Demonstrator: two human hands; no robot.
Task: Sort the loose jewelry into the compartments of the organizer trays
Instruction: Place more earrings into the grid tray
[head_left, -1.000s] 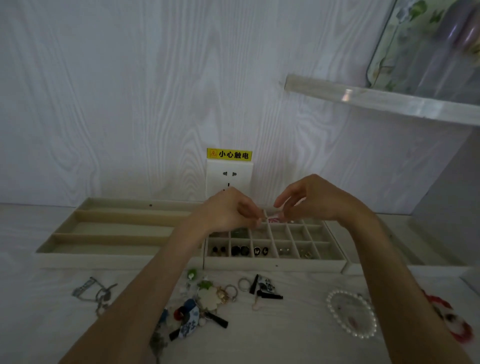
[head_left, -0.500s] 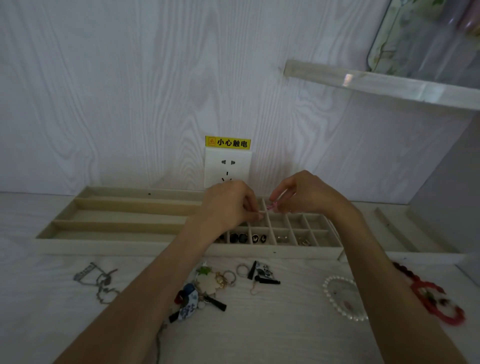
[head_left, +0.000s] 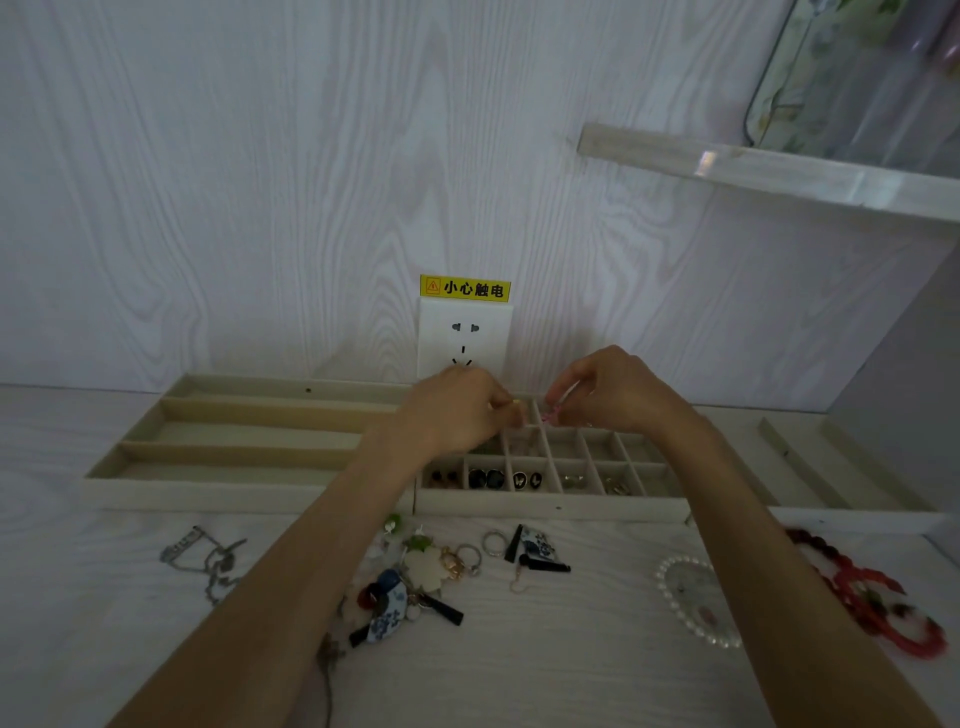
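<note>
Holding both hands up over the back rows of the grid tray, fingertips nearly meeting. Right hand pinching a small pink piece, probably an earring, between thumb and forefinger, the piece hanging just below the fingertips and directly above a back-row compartment near the tray's middle. Left hand curled, fingertips closed on something tiny with a yellowish glint; too small to name, possibly the matching piece or a backing. Lying between the two hands, nearer the right, so likely being lowered by the right hand straight down and not sideways. Long axis of the pink piece not readable at this size. Front row already carrying dark stud pairs and small pale pieces. Waiting on the tabletop nearer the body: a pearl bracelet, a red bead string, a silver chain, loose rings and a cluster of charms. Long-slot tray to the left holding nothing visible. Plenty of sorting left, by the look of it.
</note>
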